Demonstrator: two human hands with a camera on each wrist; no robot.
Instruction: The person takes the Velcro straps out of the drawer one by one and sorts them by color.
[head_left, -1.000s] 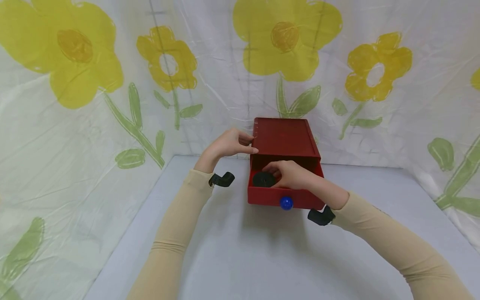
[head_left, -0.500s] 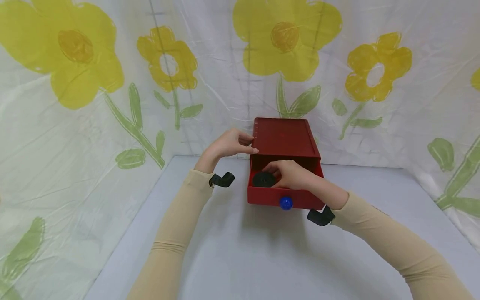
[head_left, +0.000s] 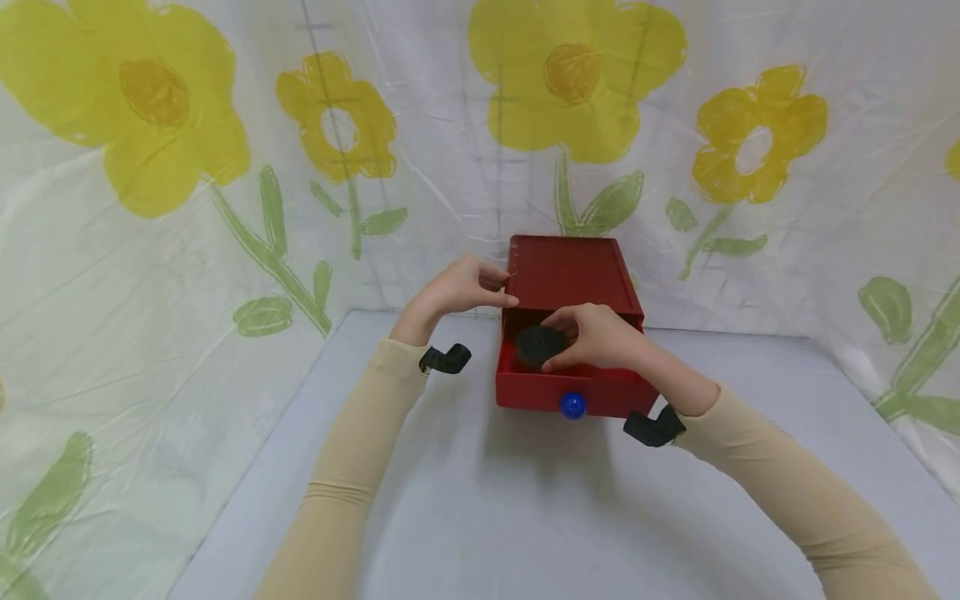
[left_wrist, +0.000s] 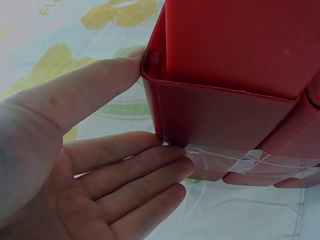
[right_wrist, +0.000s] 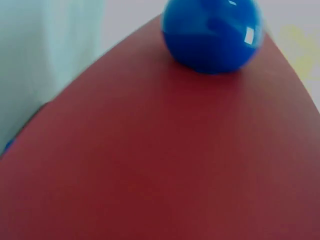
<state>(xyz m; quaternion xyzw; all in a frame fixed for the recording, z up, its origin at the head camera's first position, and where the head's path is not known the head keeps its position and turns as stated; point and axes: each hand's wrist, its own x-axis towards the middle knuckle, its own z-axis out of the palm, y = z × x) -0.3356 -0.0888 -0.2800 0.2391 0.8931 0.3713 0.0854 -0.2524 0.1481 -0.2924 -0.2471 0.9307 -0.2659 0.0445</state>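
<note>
A red box (head_left: 570, 271) with its drawer (head_left: 534, 390) pulled out stands near the back of the table. My right hand (head_left: 597, 337) reaches over the drawer and pinches a black round disc (head_left: 541, 346) between thumb and fingers. The disc is tilted above the drawer floor, its right edge hidden by the fingers. My left hand (head_left: 467, 286) is at the box's left side; in the left wrist view its nearly straight fingers (left_wrist: 135, 175) and thumb touch the red casing (left_wrist: 215, 112). The right wrist view shows the drawer front (right_wrist: 165, 150), without the hand.
A blue round knob (head_left: 573, 406) sticks out from the drawer front. Behind the light table (head_left: 480, 517) hangs a white curtain (head_left: 435, 83) with yellow flowers. Clear tape (left_wrist: 245, 160) runs across the red casing in the left wrist view.
My right hand has lifted the black disc slightly and moved it a little to the right and farther back over the drawer. The left hand stays in place.
</note>
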